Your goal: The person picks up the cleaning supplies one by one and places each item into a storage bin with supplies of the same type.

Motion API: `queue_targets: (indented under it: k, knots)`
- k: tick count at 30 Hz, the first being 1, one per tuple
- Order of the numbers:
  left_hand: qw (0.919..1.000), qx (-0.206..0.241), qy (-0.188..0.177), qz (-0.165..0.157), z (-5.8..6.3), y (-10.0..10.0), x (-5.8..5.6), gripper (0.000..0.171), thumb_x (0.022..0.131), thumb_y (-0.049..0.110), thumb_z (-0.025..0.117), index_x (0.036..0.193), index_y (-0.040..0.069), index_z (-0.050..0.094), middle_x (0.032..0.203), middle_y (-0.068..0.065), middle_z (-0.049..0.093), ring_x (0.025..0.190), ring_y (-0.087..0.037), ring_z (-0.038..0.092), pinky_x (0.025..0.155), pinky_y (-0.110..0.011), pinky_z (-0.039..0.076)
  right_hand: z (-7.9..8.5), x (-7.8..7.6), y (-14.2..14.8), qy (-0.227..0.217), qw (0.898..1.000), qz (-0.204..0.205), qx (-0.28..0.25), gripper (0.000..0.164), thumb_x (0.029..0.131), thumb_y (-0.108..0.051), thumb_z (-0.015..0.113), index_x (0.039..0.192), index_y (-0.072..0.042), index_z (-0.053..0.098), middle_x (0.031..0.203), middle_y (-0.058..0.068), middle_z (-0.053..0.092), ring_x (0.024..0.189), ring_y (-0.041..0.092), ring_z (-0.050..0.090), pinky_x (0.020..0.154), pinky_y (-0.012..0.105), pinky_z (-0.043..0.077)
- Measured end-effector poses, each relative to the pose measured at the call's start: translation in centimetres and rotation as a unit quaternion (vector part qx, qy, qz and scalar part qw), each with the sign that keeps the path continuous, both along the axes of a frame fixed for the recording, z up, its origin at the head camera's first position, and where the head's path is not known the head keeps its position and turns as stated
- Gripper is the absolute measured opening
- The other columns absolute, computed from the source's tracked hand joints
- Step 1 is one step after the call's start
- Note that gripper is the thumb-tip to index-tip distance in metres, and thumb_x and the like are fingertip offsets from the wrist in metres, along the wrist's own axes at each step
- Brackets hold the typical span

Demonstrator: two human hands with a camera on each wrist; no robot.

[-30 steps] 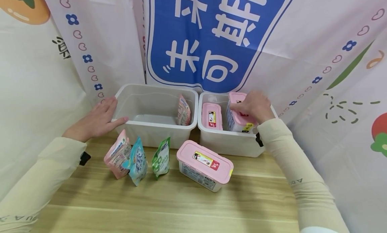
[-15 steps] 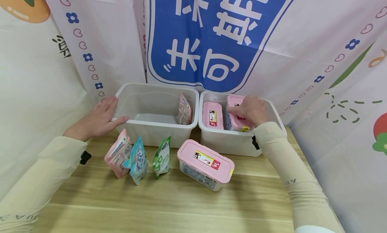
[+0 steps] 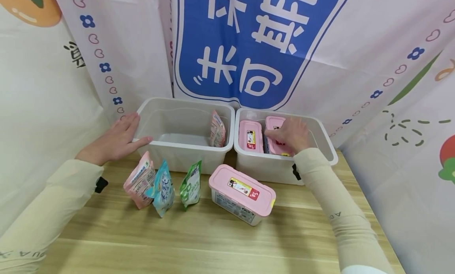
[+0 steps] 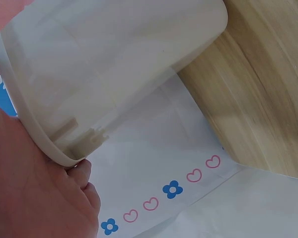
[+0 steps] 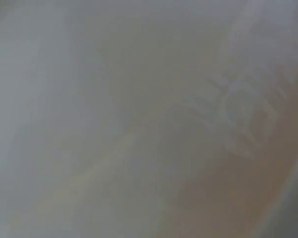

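My left hand (image 3: 115, 141) rests on the left corner of the left storage bin (image 3: 179, 144), thumb over the front rim and fingers along the side. In the left wrist view, fingertips (image 4: 82, 173) show at the bin's rim (image 4: 27, 116). Inside the right storage bin (image 3: 266, 167), my right hand (image 3: 293, 136) grips a white tub by its pink lid (image 3: 274, 124), thumb at the lid's left edge. A second pink-lidded tub (image 3: 251, 136) stands beside it. The right wrist view is a pale blur.
A third pink-lidded tub (image 3: 243, 193) stands on the wooden table (image 3: 199, 246). Left of it stand a green pouch (image 3: 190, 186), a blue pouch (image 3: 163, 191) and a pink pouch (image 3: 142, 181). Another pink pouch (image 3: 217, 130) leans inside the left bin. Printed cloth (image 3: 224, 68) hangs behind.
My right hand has lowered the gripped tub deeper into the right bin and shifted slightly left, so its lid sits about level with the neighbouring one. My left hand has stayed on the bin.
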State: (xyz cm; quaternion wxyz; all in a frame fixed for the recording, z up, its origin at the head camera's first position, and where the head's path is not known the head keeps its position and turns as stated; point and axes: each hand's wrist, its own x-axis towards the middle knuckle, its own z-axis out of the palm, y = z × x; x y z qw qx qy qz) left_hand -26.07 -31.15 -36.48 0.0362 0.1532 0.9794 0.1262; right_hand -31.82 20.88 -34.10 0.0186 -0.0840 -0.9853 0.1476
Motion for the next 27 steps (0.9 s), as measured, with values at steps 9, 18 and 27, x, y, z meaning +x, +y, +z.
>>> queue_targets:
  k: [9,18,27]
  knots:
    - [1.0000,0.001,0.001,0.002,0.1,0.1,0.1,0.102,0.106,0.062,0.043,0.165,-0.009,-0.001,0.174,-0.033,-0.003,0.162,-0.052,0.002,0.131,-0.068,0.004,-0.4,0.0,-0.4,-0.015,1.000,-0.007,0.016,0.068,0.082,-0.062,0.074,0.117,-0.005,0.064,0.099,0.016,0.066,0.094,0.034,0.060,0.071,0.038,0.044]
    - [1.0000,0.001,-0.003,0.004,0.2,0.2,0.2,0.103,0.106,0.062,0.043,0.164,-0.009,-0.003,0.173,-0.033,-0.006,0.162,-0.052,0.000,0.131,-0.069,0.004,-0.6,0.0,-0.1,-0.015,1.000,0.004,0.014,0.067,0.083,-0.064,0.075,0.112,-0.003,0.067,0.089,0.015,0.064,0.091,0.034,0.060,0.070,0.037,0.042]
    - [1.0000,-0.003,-0.001,-0.001,0.1,0.1,0.0,0.102,0.107,0.061,0.042,0.164,-0.010,-0.003,0.173,-0.034,-0.005,0.162,-0.053,0.000,0.131,-0.069,0.003,-1.2,-0.1,-0.1,-0.032,0.999,-0.001,0.025,0.061,0.082,-0.066,0.076,0.083,-0.006,0.067,0.067,0.007,0.055,0.073,0.028,0.060,0.061,0.032,0.038]
